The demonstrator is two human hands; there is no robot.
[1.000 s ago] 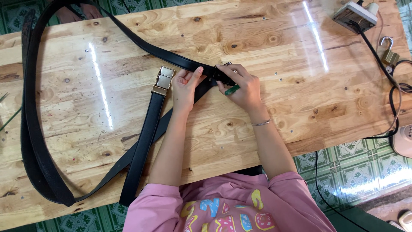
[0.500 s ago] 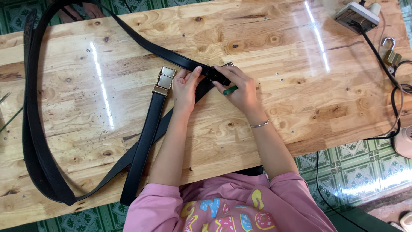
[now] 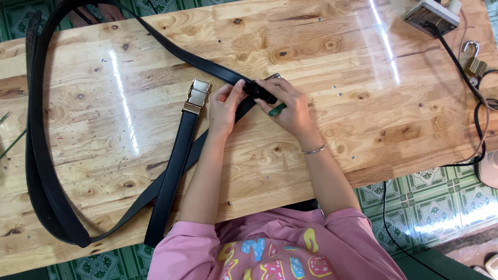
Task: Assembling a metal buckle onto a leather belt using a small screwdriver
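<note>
Pale knotty wood with a glossy varnish makes the table point(image 3: 321, 57), and green patterned tiles show under its near edge. On this table, the fingers point(image 3: 236, 89) of the left hand point(image 3: 224, 106) are curled and press down on a black belt strap point(image 3: 171, 49), just left of a small dark buckle piece point(image 3: 262, 91). The right hand point(image 3: 290, 106) is closed over the buckle piece from the right; its fingertips pinch the piece, and a thin green tool point(image 3: 276, 109) sticks out under the palm, toward the person. Whether the tool tip touches the buckle piece, I cannot tell, because the fingers cover it.

To do this step well, I think the left hand must keep the strap flat and fixed against the wood, so the piece does not turn, and the right hand should push the tool straight and slowly, not at an angle.

Left of the buckle piece lies a second belt end with a gold clamp buckle point(image 3: 196, 97), near the left hand but apart from it. Far right of the buckle piece are a white power strip point(image 3: 431, 14), a black cable point(image 3: 461, 67) and a brass padlock point(image 3: 473, 63)
</note>
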